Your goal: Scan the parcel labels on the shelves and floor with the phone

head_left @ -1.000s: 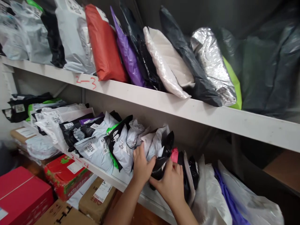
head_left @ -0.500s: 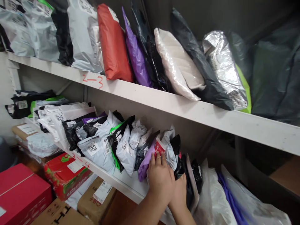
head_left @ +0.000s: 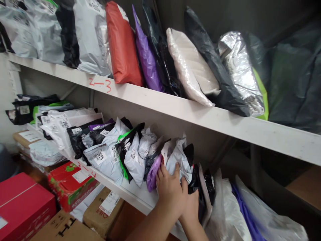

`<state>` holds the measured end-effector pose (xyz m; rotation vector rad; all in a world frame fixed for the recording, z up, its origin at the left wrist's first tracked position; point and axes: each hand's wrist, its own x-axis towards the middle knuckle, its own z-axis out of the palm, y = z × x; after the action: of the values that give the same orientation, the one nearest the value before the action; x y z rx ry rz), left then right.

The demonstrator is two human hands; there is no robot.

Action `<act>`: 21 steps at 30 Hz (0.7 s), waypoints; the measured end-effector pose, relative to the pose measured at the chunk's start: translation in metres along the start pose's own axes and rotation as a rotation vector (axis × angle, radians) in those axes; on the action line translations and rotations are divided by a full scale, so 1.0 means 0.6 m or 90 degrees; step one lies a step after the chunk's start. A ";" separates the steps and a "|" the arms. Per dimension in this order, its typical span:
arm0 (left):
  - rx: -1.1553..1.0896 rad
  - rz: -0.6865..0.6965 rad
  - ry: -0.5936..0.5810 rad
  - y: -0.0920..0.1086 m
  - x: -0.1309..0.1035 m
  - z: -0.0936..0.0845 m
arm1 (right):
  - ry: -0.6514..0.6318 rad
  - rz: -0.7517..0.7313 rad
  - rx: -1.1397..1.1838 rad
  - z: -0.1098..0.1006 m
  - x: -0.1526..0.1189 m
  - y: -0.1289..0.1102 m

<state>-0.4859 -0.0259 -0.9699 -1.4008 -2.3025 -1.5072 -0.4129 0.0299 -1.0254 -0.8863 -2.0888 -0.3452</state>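
Note:
My left hand (head_left: 170,189) reaches into the row of parcels on the lower shelf. Its fingers are spread at the gap between a purple mailer bag (head_left: 153,174) and a pale grey mailer bag (head_left: 179,159), touching both. My right hand (head_left: 191,202) is close against it on the right, partly behind it. One of its digits points up at the grey bag's lower edge; its other fingers are hidden. A black mailer bag (head_left: 189,153) leans just right of the grey one. To the left stands a white labelled mailer (head_left: 135,164).
Above runs the upper shelf edge (head_left: 150,97) with a red parcel (head_left: 124,47) and other bags. Cartons sit below at left, including a red box (head_left: 23,207) and a brown box (head_left: 100,211). Clear plastic bags (head_left: 271,211) fill the lower shelf's right end.
The fingers of my left hand have spread. The grey bag has tipped left over the red-labelled spot, and the purple bag looks more squeezed and crumpled.

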 end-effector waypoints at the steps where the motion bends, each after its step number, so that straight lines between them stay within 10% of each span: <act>1: -0.012 -0.008 -0.012 -0.001 -0.001 0.000 | 0.006 -0.005 -0.007 -0.004 0.001 -0.003; 14: -0.337 -0.085 0.061 -0.086 0.042 -0.001 | -0.013 -0.048 -0.094 -0.037 0.018 -0.031; 21: 0.066 0.035 0.187 -0.117 0.054 0.004 | -0.015 -0.030 -0.070 -0.048 0.026 -0.039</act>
<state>-0.5529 -0.0111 -1.0048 -1.1222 -2.1141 -1.4440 -0.4188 0.0057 -0.9939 -0.9105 -2.1318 -0.4813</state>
